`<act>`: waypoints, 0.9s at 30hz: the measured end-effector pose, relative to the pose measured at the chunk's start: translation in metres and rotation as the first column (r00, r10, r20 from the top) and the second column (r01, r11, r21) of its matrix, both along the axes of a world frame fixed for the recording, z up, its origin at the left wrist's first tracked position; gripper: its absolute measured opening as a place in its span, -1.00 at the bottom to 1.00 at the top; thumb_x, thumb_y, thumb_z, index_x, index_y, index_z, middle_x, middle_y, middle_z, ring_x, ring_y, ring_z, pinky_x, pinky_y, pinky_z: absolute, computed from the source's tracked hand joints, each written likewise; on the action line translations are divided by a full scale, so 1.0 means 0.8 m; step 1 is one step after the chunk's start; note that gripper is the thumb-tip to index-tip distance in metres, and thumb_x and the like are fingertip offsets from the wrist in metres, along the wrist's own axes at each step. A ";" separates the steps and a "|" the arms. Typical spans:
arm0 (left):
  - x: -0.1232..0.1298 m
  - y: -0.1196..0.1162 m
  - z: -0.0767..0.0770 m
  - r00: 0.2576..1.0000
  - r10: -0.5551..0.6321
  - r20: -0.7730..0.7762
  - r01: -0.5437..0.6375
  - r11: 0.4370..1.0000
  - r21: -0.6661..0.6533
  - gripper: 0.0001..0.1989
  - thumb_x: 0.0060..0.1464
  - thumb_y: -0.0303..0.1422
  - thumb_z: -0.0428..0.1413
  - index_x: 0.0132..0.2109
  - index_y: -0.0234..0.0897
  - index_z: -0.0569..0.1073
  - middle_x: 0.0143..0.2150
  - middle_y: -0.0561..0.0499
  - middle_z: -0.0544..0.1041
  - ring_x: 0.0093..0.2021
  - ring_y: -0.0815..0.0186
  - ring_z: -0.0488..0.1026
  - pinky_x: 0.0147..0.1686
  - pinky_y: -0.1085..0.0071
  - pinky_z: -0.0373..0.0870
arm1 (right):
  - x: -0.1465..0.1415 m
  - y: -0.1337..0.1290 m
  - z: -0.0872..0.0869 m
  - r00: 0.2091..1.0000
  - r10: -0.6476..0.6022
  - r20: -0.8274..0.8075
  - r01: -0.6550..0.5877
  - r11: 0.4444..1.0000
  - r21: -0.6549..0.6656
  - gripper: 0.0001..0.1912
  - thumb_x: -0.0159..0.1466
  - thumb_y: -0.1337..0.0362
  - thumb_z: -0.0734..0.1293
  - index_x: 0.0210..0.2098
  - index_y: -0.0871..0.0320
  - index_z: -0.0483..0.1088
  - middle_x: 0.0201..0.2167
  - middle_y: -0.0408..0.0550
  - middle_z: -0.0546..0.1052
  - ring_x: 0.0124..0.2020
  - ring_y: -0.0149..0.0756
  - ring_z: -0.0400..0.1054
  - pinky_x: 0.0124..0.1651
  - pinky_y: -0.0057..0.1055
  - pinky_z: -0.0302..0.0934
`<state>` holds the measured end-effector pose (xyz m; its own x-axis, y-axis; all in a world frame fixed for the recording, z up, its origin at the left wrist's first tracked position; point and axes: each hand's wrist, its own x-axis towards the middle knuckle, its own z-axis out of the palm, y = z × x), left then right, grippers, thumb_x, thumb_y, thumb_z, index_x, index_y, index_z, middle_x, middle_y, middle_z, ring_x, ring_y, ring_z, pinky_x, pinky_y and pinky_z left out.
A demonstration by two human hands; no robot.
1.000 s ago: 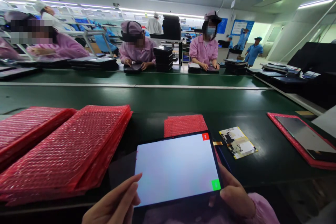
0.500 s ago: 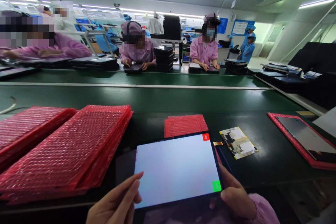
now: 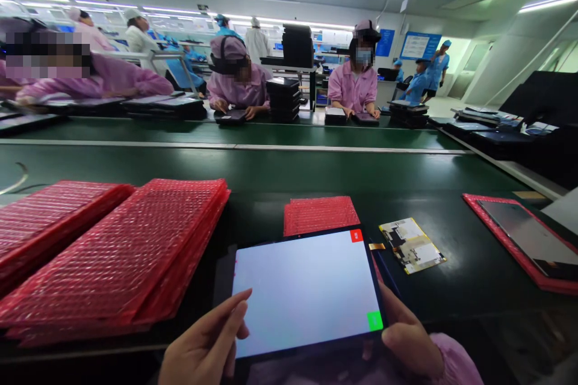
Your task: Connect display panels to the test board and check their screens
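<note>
A tablet (image 3: pixel 307 295) with a lit, nearly white screen is tilted in front of me. A red square sits at its upper right and a green one at its lower right. My right hand (image 3: pixel 409 334) is closed on the tablet's right edge, thumb in front. My left hand (image 3: pixel 205 337) is at the left edge, thumb and forefinger close together over the screen; whether anything thin is between them is hidden. Behind the left edge shows a dark flat patch (image 3: pixel 223 277). Beside the right edge are a short gold flex strip (image 3: pixel 376 246) and a circuit-covered panel (image 3: pixel 413 245).
Red bubble-wrap sleeves (image 3: pixel 130 246) are stacked at left, with a smaller red bubble-wrap piece (image 3: pixel 320 215) behind the tablet. At right, a grey panel (image 3: pixel 526 234) lies on red wrap. Co-workers in pink (image 3: pixel 239 84) sit across the green bench (image 3: pixel 289 168) among dark stacks (image 3: pixel 283 99).
My left hand has shifted slightly right and up along the tablet's left edge. The dark patch behind that edge shows narrower. My right hand keeps its grip.
</note>
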<state>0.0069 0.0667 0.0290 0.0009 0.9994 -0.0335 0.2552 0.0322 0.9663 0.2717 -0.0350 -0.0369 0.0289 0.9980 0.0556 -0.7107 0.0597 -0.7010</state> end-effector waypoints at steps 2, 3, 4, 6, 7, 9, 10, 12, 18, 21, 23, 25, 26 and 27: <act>-0.001 0.003 -0.007 0.992 0.032 -0.124 -0.020 0.995 0.099 -0.57 -0.15 0.00 0.26 -0.20 -0.18 0.63 -0.51 0.08 0.50 -0.61 0.38 0.38 -0.56 0.50 0.40 | 0.000 -0.001 -0.001 1.000 0.007 -0.002 -0.007 1.000 -0.003 -0.24 -0.08 0.42 0.45 0.11 -0.18 0.39 -0.22 -0.15 0.60 -0.50 -0.28 0.45 -0.47 -0.44 0.39; 0.000 0.005 -0.010 0.980 0.081 -0.179 -0.048 0.982 0.181 -0.60 -0.14 -0.02 0.26 -0.21 -0.18 0.63 -0.39 0.02 0.55 -0.45 0.29 0.48 -0.37 0.45 0.49 | 0.000 -0.002 -0.002 1.000 0.007 -0.002 -0.007 1.000 -0.003 -0.24 -0.08 0.41 0.45 0.12 -0.18 0.38 -0.26 -0.15 0.61 -0.51 -0.28 0.45 -0.47 -0.44 0.39; 0.003 0.006 -0.013 0.969 0.132 -0.209 -0.076 0.964 0.256 -0.60 -0.13 -0.05 0.27 -0.18 -0.18 0.62 -0.22 -0.03 0.57 -0.24 0.19 0.52 -0.15 0.38 0.49 | 0.000 -0.004 -0.003 1.000 0.001 -0.002 -0.001 1.000 -0.005 -0.24 -0.07 0.40 0.45 0.12 -0.17 0.39 -0.30 -0.14 0.61 -0.52 -0.27 0.45 -0.47 -0.44 0.39; 0.009 0.011 -0.016 0.973 0.162 -0.166 -0.108 0.951 0.290 -0.47 -0.12 -0.07 0.27 0.02 -0.18 0.52 0.12 -0.09 0.45 0.12 0.05 0.39 0.14 0.28 0.33 | 0.001 -0.009 -0.003 1.000 -0.013 -0.005 0.013 1.000 -0.020 -0.27 -0.07 0.39 0.45 0.10 -0.16 0.41 -0.34 -0.14 0.61 -0.52 -0.24 0.46 -0.47 -0.40 0.39; 0.012 0.014 -0.017 0.988 0.121 -0.097 -0.097 0.969 0.227 -0.38 -0.09 -0.07 0.26 0.12 -0.19 0.43 0.21 -0.11 0.37 0.20 0.03 0.32 0.17 0.26 0.31 | 0.003 -0.011 -0.002 1.000 -0.025 -0.003 0.025 0.999 -0.033 -0.29 -0.07 0.38 0.46 0.09 -0.16 0.42 -0.34 -0.14 0.61 -0.52 -0.21 0.46 -0.46 -0.37 0.39; 0.019 0.019 -0.016 0.993 -0.026 0.116 0.029 0.999 -0.019 -0.28 -0.05 -0.06 0.23 0.22 -0.23 0.29 0.24 -0.16 0.36 0.21 0.01 0.33 0.05 0.26 0.42 | 0.009 -0.015 0.003 0.999 -0.032 0.025 0.034 0.996 -0.085 -0.30 -0.08 0.38 0.47 0.07 -0.17 0.44 -0.34 -0.14 0.62 -0.51 -0.17 0.48 -0.45 -0.32 0.39; 0.022 0.022 -0.016 0.969 -0.085 0.233 0.119 0.984 -0.136 -0.28 -0.05 -0.06 0.24 0.21 -0.26 0.29 0.19 -0.18 0.42 0.15 -0.01 0.40 -0.05 0.26 0.48 | 0.015 -0.016 0.006 0.998 -0.032 0.053 0.038 0.993 -0.109 -0.30 -0.07 0.37 0.48 0.08 -0.17 0.43 -0.31 -0.14 0.62 -0.51 -0.16 0.48 -0.45 -0.31 0.39; 0.029 0.028 -0.015 0.898 -0.138 0.417 0.271 0.922 -0.278 -0.31 -0.08 -0.11 0.28 0.16 -0.31 0.32 0.04 -0.19 0.55 -0.01 -0.02 0.52 -0.23 0.29 0.52 | 0.027 -0.015 0.014 0.990 -0.036 0.140 0.055 0.989 -0.139 -0.32 -0.04 0.33 0.48 0.09 -0.15 0.42 -0.19 -0.10 0.61 -0.44 -0.13 0.49 -0.39 -0.28 0.41; 0.055 0.050 -0.027 0.816 -0.097 0.569 0.327 0.890 -0.317 -0.44 -0.15 -0.25 0.35 0.00 -0.34 0.41 -0.18 -0.12 0.64 -0.27 0.09 0.60 -0.33 0.34 0.49 | 0.045 0.010 0.032 0.398 -0.494 0.773 0.487 0.828 0.278 -0.47 0.29 0.26 0.31 0.24 -0.17 0.22 0.24 -0.13 0.31 0.22 -0.04 0.18 0.23 -0.08 0.13; 0.066 0.056 -0.038 0.823 -0.082 0.563 0.297 0.906 -0.302 -0.48 -0.10 -0.27 0.32 0.02 -0.33 0.41 -0.17 -0.10 0.64 -0.24 0.09 0.60 -0.27 0.33 0.49 | 0.027 0.037 0.030 -0.024 -0.527 0.849 0.223 0.825 0.519 -0.48 0.35 0.37 0.20 0.27 -0.10 0.18 0.21 -0.03 0.36 0.16 -0.01 0.27 0.18 0.03 0.19; 0.070 0.058 -0.046 0.834 -0.076 0.547 0.271 0.919 -0.286 -0.45 -0.09 -0.26 0.30 0.06 -0.33 0.41 -0.16 -0.10 0.64 -0.20 0.07 0.59 -0.24 0.31 0.49 | 0.009 0.053 0.024 -0.131 -0.486 0.864 0.034 0.869 0.494 -0.47 0.33 0.44 0.17 0.26 -0.02 0.21 0.21 0.07 0.36 0.18 0.04 0.25 0.15 0.10 0.22; 0.070 0.059 -0.055 0.848 -0.081 0.525 0.242 0.938 -0.246 -0.40 -0.11 -0.21 0.31 0.08 -0.35 0.41 -0.15 -0.11 0.63 -0.18 0.04 0.58 -0.24 0.30 0.49 | -0.007 0.061 0.018 -0.174 -0.470 0.866 -0.081 0.883 0.463 -0.45 0.28 0.53 0.14 0.21 0.05 0.28 0.23 0.09 0.32 0.25 0.03 0.15 0.18 0.13 0.20; 0.070 0.060 -0.060 0.856 -0.091 0.509 0.232 0.947 -0.222 -0.38 -0.11 -0.17 0.31 0.08 -0.35 0.41 -0.14 -0.11 0.63 -0.19 0.04 0.58 -0.25 0.30 0.48 | -0.011 0.060 0.016 -0.181 -0.482 0.857 -0.137 0.876 0.463 -0.45 0.25 0.56 0.12 0.16 0.06 0.34 0.23 0.06 0.34 0.26 -0.01 0.15 0.19 0.10 0.20; 0.069 0.061 -0.065 0.865 -0.103 0.490 0.228 0.953 -0.201 -0.38 -0.10 -0.14 0.30 0.08 -0.36 0.42 -0.14 -0.11 0.63 -0.21 0.06 0.58 -0.28 0.32 0.48 | -0.011 0.057 0.015 -0.186 -0.502 0.845 -0.197 0.861 0.468 -0.46 0.23 0.58 0.11 0.09 0.06 0.40 0.18 0.01 0.39 0.22 -0.07 0.21 0.18 0.02 0.24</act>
<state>0.0620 0.1153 -0.0229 0.2432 0.9425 -0.2291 -0.2034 0.2805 0.9381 0.2632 0.0109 -0.0250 -0.2559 0.8406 0.4775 0.7953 0.4638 -0.3903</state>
